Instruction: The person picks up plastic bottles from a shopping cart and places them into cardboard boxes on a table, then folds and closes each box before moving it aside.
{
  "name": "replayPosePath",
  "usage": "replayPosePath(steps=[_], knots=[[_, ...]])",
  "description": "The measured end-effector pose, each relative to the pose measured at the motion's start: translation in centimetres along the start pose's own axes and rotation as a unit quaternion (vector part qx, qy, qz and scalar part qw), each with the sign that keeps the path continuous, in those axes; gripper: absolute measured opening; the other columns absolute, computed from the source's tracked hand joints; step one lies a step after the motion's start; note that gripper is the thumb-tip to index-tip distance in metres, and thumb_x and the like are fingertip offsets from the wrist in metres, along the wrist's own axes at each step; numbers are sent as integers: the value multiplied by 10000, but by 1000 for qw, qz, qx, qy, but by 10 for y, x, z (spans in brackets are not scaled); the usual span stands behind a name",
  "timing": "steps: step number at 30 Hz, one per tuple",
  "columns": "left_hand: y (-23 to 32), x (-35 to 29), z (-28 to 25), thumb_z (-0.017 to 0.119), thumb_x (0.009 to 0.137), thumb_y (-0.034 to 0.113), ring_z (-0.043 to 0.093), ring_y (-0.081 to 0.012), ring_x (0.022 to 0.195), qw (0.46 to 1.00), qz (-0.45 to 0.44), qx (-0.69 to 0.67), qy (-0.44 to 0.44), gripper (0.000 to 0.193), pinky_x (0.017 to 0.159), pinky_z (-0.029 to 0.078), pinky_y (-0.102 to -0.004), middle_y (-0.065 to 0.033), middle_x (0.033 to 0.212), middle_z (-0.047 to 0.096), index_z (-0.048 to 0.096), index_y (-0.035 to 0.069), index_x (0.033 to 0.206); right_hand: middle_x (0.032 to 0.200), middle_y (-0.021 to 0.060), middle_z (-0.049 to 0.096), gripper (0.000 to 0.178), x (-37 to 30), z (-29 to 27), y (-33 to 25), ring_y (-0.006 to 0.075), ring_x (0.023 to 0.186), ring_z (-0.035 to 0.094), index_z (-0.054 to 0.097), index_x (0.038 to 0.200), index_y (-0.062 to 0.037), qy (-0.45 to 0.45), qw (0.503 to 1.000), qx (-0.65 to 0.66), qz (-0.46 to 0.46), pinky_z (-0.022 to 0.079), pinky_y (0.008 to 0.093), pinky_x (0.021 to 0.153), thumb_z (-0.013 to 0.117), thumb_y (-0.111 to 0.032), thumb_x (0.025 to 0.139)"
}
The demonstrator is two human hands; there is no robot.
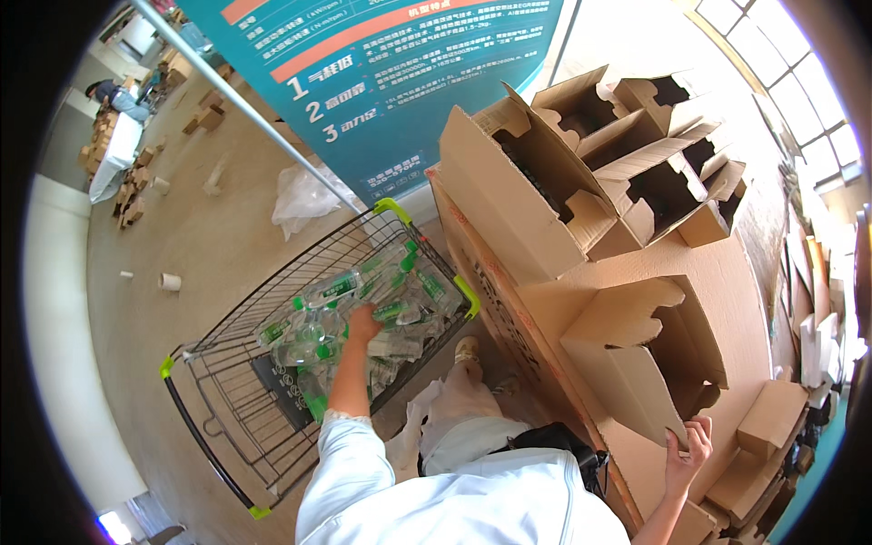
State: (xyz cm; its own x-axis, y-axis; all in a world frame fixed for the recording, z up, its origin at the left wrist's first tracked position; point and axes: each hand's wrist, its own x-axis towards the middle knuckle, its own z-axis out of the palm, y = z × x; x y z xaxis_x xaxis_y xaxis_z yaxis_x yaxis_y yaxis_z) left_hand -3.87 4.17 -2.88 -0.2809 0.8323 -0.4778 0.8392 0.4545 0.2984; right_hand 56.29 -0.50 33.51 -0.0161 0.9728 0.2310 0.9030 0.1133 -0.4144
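My left hand (363, 323) reaches down into a wire shopping cart (245, 427), among clear plastic bottles (329, 289) with green caps and labels. It touches the bottles, but its fingers are hidden behind the back of the hand. On the right, my right hand (690, 450) pinches the near lower corner of an open cardboard box (609, 341) between thumb and fingers. The box lies tilted with its flaps spread and its dark inside showing. Beneath it is a large carton (563, 313).
Several open cardboard boxes (518, 213) stand together at the carton's far end. A teal banner (381, 100) with a metal pole rises behind the cart. Clear plastic sheeting (309, 198) lies on the floor. More cardboard (772, 418) is piled at far right. A person (123, 98) is in the far left background.
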Motion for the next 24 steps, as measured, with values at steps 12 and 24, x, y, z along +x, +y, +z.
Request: replayPosePath(steps=[12,24], knots=[[49,29,42,831,746,417,385,-279,1374,926,-107,335,-136,868,1110,349,-495,-113,1482,403,401,110,1435,764,107,621,228,7,-1,-19,301,841,563,602,739,25,-25,997,-48,50,462,390,742,777,12,594],[-8,-77,-34,876,608,365,650,-341,1021,994,-92,-32,42,1054,855,519,-472,-214,1194,636,375,-84,1419,767,85,650,209,-2,-1,-7,291,852,595,629,723,-11,8,1000,2,0,496,388,735,796,-18,598]])
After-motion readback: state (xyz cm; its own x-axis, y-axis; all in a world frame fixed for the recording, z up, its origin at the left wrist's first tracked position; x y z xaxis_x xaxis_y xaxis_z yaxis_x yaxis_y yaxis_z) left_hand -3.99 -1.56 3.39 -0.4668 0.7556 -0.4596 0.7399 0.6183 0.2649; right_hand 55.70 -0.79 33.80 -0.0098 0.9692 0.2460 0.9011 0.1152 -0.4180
